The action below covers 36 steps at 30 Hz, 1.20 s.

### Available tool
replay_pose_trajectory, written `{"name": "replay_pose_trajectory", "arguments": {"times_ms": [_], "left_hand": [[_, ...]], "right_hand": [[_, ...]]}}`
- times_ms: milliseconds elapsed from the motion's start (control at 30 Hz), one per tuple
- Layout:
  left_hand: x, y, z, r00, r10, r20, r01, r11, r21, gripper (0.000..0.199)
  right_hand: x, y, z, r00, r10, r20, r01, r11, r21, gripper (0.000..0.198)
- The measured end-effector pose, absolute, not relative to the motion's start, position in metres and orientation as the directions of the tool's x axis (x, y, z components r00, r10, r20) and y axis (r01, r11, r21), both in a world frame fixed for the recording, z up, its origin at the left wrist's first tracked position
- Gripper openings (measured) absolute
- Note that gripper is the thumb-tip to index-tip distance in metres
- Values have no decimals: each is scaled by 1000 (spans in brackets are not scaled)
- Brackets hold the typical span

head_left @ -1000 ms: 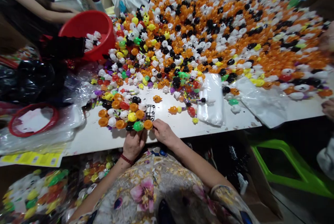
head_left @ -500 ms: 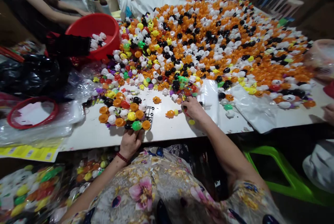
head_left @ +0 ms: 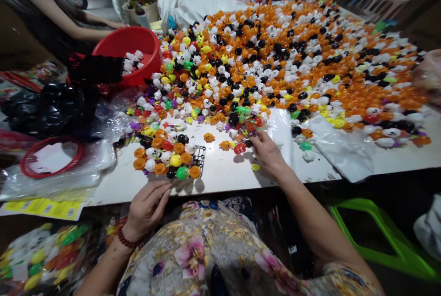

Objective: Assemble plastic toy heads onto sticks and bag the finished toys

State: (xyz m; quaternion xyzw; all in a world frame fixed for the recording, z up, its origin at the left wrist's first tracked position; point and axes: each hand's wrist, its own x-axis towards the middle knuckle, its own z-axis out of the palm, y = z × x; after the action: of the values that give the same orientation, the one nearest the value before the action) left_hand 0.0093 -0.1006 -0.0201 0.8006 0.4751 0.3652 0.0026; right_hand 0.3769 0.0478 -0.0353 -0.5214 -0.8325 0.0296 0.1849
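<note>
A black plastic grid rack lies on the white table, most of its slots filled with small toy figures in orange, white, black, yellow and green. Just below the rack, at the table edge, is my left hand, its fingers pressed together; whatever they may hold is hidden. My right hand reaches into a small heap of mixed toys, fingertips curled closed on something I cannot make out. A red toy and an orange pumpkin-like toy lie left of that hand.
A large mound of orange, white and black toys covers the back of the table. A red tub stands back left, a person's arm beside it. Clear plastic bags lie right; a red basket sits left. A green stool stands below.
My left hand has drawn back from the rack's front edge toward the lower left. A red toy now shows beside my right hand, which stays at the small heap. The view has shifted slightly.
</note>
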Motion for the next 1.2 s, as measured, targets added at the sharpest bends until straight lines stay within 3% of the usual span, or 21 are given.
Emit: {"name": "replay_pose_trajectory", "arguments": {"times_ms": [200, 333, 433, 533, 700, 833, 1033, 1200], "left_hand": [[22, -75, 16, 210, 764, 610, 776, -510, 372, 32], [33, -47, 20, 347, 787, 510, 784, -542, 302, 44], [36, -30, 16, 457, 786, 417, 774, -582, 250, 50], [37, -20, 10, 526, 792, 310, 772, -597, 219, 50], [39, -18, 3, 567, 789, 236, 767, -610, 199, 49], [38, -21, 0, 564, 793, 229, 768, -606, 209, 52], [40, -21, 0, 574, 786, 232, 767, -615, 185, 53], [41, -21, -4, 561, 797, 223, 783, -599, 170, 53]], "right_hand": [[335, 19, -47, -277, 912, 303, 709, 407, -577, 28], [290, 7, -58, -196, 977, 86, 446, 167, -880, 22], [256, 4, -69, -206, 976, -70, 205, -27, -978, 23], [233, 2, -79, -224, 972, -74, 118, -48, -992, 24], [225, 1, -83, -315, 949, 23, 285, 117, -951, 7], [230, 3, -78, -408, 910, 74, 435, 265, -861, 17], [224, 6, -70, -538, 843, 5, 579, 374, -725, 22], [221, 5, -72, -529, 848, 40, 547, 377, -747, 22]]}}
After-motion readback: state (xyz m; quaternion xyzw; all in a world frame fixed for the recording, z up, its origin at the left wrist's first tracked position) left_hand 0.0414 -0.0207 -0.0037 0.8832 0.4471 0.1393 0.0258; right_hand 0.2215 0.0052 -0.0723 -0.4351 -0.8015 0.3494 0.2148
